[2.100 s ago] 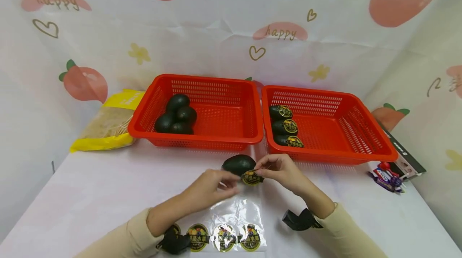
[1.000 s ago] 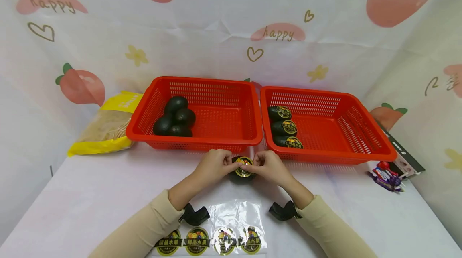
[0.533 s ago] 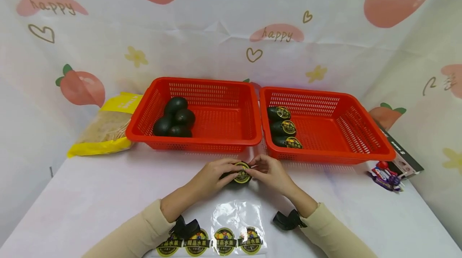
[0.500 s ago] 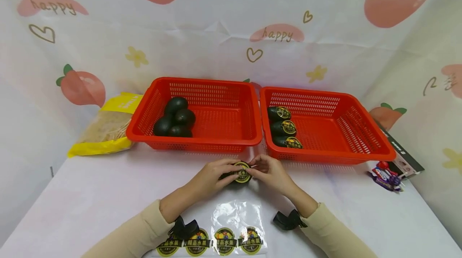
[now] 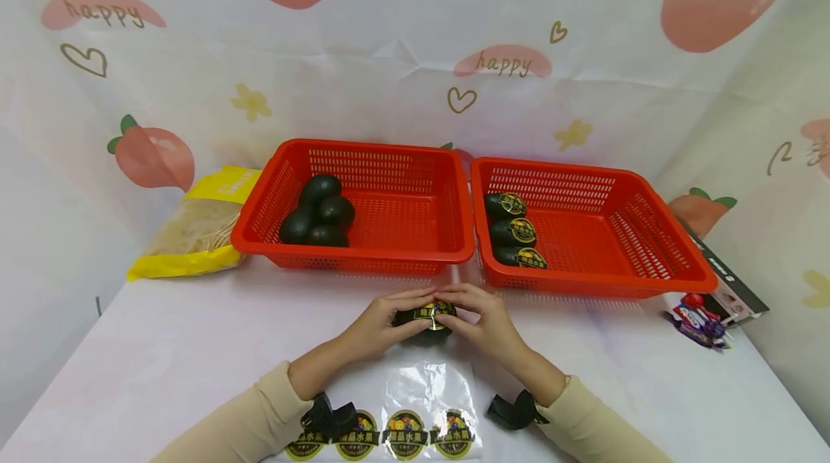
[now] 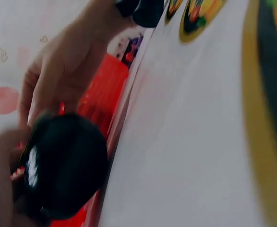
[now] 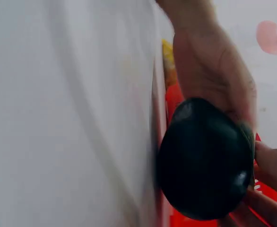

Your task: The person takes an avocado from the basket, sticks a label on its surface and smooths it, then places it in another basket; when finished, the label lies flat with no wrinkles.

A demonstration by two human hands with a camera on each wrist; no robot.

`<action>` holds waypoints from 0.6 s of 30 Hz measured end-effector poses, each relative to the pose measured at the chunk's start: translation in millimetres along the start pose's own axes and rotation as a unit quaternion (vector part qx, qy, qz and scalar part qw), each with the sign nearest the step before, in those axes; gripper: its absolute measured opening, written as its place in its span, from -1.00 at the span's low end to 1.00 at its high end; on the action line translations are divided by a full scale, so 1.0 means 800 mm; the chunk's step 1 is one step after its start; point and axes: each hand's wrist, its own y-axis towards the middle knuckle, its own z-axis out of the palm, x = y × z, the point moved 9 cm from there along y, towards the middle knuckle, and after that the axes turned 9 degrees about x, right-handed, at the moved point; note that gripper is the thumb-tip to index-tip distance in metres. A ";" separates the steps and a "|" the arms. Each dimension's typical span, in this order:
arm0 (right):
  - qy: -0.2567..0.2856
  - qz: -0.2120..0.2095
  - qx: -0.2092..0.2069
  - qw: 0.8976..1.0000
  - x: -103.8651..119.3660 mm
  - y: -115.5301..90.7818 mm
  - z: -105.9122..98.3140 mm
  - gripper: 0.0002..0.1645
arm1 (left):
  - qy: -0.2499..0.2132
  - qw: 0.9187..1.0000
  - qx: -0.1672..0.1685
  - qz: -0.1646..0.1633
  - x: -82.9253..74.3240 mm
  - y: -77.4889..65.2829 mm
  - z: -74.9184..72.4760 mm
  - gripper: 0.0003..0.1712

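Note:
On the table in front of the baskets, a dark green avocado (image 5: 428,338) lies on its side between both hands. A round black-and-gold sticker (image 5: 431,314) sits on its upper face. My left hand (image 5: 375,325) holds the avocado's left end, thumb in front and fingers over the back. My right hand (image 5: 491,325) holds the right end, its thumb pressing the sticker's edge and its fingers over the top. Both wrist views show the avocado (image 6: 72,163) from underneath, smooth and dark, with the fingers partly hidden behind it.
A clear sheet (image 5: 405,382) with several round stickers (image 5: 405,437) lies nearest me. The left red basket (image 5: 363,256) holds several plain avocados (image 5: 319,209); the right red basket (image 5: 596,284) holds three stickered avocados (image 5: 502,232). A yellow bag (image 5: 194,229) stands left, wrapped sweets (image 5: 699,322) right.
The sticker, first pinched in my right hand, went onto the avocado. Both hands now lie over the avocado and smooth the sticker down, fingers spread further over its top than before.

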 end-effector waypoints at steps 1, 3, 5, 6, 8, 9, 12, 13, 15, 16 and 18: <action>-0.005 -0.006 -0.001 1.000 0.001 -0.001 0.001 -0.61 | 0.001 1.000 -0.007 -0.002 0.001 0.001 0.000 -0.52; -0.010 -0.007 0.003 1.000 -0.001 -0.001 0.004 -0.59 | 0.001 1.000 -0.017 -0.012 0.004 0.001 0.000 -0.52; -0.006 0.002 0.010 1.000 -0.005 -0.002 0.007 -0.58 | -0.002 1.000 -0.022 -0.020 0.007 0.001 -0.001 -0.51; -0.004 0.007 0.014 1.000 -0.006 -0.002 0.008 -0.57 | -0.003 0.999 -0.022 -0.023 0.008 0.001 -0.001 -0.50; 0.002 0.013 0.021 1.000 -0.009 -0.002 0.011 -0.56 | -0.001 0.999 -0.021 -0.027 0.010 0.001 -0.002 -0.49; 0.004 0.014 0.024 1.000 -0.010 -0.001 0.011 -0.56 | 0.002 0.999 -0.020 -0.029 0.011 0.002 -0.002 -0.49; -0.004 0.020 0.042 0.999 -0.010 0.000 0.013 -0.53 | 0.021 0.999 -0.014 -0.030 0.012 0.001 -0.004 -0.48; -0.008 0.025 0.049 0.998 -0.011 -0.001 0.011 -0.51 | 0.029 0.999 -0.012 -0.029 0.011 0.000 -0.004 -0.48; -0.007 0.045 0.061 0.997 -0.013 -0.007 0.003 -0.46 | 0.044 0.999 -0.008 -0.027 0.010 -0.002 -0.005 -0.49; -0.001 0.058 0.065 0.996 -0.016 -0.013 -0.003 -0.43 | 0.051 0.998 -0.007 -0.024 0.008 -0.002 -0.005 -0.49; 0.033 0.099 0.068 0.992 -0.027 -0.028 -0.020 -0.41 | 0.064 0.998 -0.004 -0.019 0.005 -0.003 -0.005 -0.51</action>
